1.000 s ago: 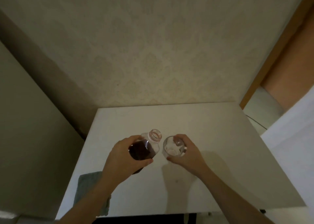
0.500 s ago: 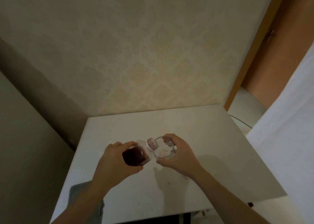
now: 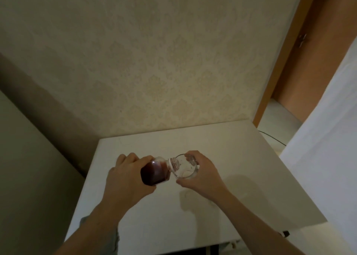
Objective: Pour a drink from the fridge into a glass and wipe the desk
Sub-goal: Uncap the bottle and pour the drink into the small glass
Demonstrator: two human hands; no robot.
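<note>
My left hand (image 3: pixel 123 179) grips an uncapped clear bottle (image 3: pixel 154 172) of dark red drink, tilted to the right so its neck rests over the rim of a clear glass (image 3: pixel 186 167). My right hand (image 3: pixel 202 174) wraps around the glass from the right and holds it just above the white desk (image 3: pixel 241 177). The glass looks empty; no liquid is seen flowing. The drink sits in the lower, left part of the bottle.
A grey-green cloth (image 3: pixel 114 239) lies at the desk's near left corner, partly under my left forearm. A patterned wall stands behind the desk. A white panel (image 3: pixel 324 148) rises at the right, with a wooden door (image 3: pixel 313 61) beyond it.
The bottle has tipped from nearly upright to lying almost sideways, its mouth now over the glass rim. Both hands stayed together at the desk's middle; the camera shifted.
</note>
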